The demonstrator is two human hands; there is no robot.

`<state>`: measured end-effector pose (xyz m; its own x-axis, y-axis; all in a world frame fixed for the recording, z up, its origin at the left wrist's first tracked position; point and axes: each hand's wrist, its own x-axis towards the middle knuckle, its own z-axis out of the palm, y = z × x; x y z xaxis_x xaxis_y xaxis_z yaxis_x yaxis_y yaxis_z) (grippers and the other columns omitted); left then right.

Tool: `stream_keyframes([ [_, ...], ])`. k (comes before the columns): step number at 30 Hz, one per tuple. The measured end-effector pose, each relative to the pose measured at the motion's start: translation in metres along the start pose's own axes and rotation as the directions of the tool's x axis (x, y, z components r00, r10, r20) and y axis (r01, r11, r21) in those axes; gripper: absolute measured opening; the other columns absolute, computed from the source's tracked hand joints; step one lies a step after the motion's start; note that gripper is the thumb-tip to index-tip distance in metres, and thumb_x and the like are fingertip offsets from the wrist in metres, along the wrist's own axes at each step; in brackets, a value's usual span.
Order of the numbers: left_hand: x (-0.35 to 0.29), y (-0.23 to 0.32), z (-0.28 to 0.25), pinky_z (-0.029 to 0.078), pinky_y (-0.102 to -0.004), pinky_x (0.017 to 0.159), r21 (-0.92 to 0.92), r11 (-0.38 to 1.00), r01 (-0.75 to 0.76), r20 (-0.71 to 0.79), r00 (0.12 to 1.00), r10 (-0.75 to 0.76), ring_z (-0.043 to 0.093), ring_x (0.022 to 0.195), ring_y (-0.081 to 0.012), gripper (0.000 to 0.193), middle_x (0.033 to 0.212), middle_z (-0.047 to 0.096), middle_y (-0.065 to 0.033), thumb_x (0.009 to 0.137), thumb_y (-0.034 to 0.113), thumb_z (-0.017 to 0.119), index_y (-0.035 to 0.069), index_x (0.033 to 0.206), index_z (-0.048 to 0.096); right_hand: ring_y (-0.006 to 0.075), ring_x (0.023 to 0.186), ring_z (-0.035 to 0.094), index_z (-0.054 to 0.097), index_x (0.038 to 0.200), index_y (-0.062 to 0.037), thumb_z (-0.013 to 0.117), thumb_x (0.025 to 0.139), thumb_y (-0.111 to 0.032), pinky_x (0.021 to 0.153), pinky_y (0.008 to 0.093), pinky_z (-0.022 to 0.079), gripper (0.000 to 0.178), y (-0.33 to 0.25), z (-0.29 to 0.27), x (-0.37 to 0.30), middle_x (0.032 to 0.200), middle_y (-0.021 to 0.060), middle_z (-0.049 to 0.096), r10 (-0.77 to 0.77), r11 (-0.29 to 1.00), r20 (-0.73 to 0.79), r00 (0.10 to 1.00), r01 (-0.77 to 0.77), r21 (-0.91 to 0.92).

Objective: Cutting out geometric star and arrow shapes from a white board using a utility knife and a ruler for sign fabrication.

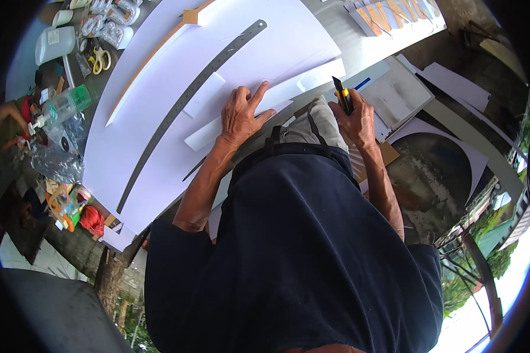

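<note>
My left hand presses flat, fingers spread, on a long white strip of board that lies on a large white sheet. My right hand is closed around a yellow and black utility knife, its blade end pointing up, held just off the sheet's edge. A long grey metal ruler lies diagonally across the white sheet, left of my left hand. A small white rectangle sits next to the ruler.
Clear plastic bottles, crumpled plastic bags, yellow-handled scissors and a white jug crowd the table's left side. White board offcuts and a panel with a dark circle lie on the floor at right. Orange cut-out letters rest at the top.
</note>
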<state>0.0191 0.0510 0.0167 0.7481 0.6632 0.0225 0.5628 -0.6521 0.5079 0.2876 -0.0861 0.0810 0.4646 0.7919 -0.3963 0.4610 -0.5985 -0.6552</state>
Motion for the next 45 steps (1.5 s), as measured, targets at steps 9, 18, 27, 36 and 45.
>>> stream_keyframes([
  [9,-0.015,0.016,0.012,0.046,-0.0450,0.091,0.022,0.990,0.141,-0.052,0.989,-0.140,0.053,0.100,-0.0286,0.073,0.110,0.053,-0.0097,0.083,0.034,0.083,0.013,0.148,0.057,0.0334,0.092,0.071,0.058,0.128,-0.0147,0.080,0.086,-0.014,0.075,0.0457,0.061,0.047,0.011,-0.024,0.087,0.128,0.0100,0.056,-0.483,0.798,0.299,0.823,0.554,-0.236],
  [18,-0.004,0.082,0.025,0.034,-0.0508,0.113,0.261,0.840,0.476,-0.186,0.879,-0.440,0.046,0.130,-0.0284,0.069,0.134,0.053,-0.0047,0.083,0.019,0.078,0.027,0.148,0.057,0.0358,0.081,0.072,0.054,0.129,-0.0082,0.078,0.088,-0.017,0.066,0.0463,0.061,0.048,0.029,-0.073,0.143,0.129,0.0121,0.055,-0.537,0.564,0.652,0.535,0.802,-0.194],
  [27,0.003,0.094,0.057,0.036,-0.0506,0.117,0.062,0.767,0.639,-0.342,0.735,-0.585,0.045,0.135,-0.0274,0.068,0.136,0.054,-0.0020,0.080,0.012,0.079,0.028,0.143,0.063,0.0385,0.082,0.072,0.062,0.114,-0.0039,0.074,0.093,-0.013,0.070,0.0466,0.057,0.026,-0.026,-0.121,0.154,0.100,0.0166,0.070,-0.539,0.606,0.730,0.421,0.795,-0.010],
  [36,0.010,0.113,0.063,0.022,-0.0626,0.126,-0.134,0.696,0.706,-0.411,0.600,-0.687,0.027,0.152,-0.0433,0.082,0.162,0.039,-0.0087,0.076,0.032,0.083,0.025,0.151,0.053,0.0410,0.084,0.071,0.059,0.115,-0.0050,0.070,0.093,-0.014,0.072,0.0512,0.057,0.028,-0.047,-0.104,0.180,0.109,0.0157,0.062,-0.396,0.367,0.874,0.282,0.921,-0.130],
  [45,0.060,0.148,0.124,0.020,-0.0688,0.121,-0.261,0.410,0.874,-0.584,0.195,-0.788,0.021,0.153,-0.0545,0.106,0.164,0.031,-0.0282,0.078,0.060,0.083,0.005,0.158,0.040,0.0423,0.078,0.071,0.055,0.117,-0.0019,0.071,0.096,-0.031,0.067,0.0502,0.058,0.040,-0.037,-0.067,0.191,0.115,0.0181,0.060,-0.277,0.173,0.939,0.205,0.972,-0.161],
])
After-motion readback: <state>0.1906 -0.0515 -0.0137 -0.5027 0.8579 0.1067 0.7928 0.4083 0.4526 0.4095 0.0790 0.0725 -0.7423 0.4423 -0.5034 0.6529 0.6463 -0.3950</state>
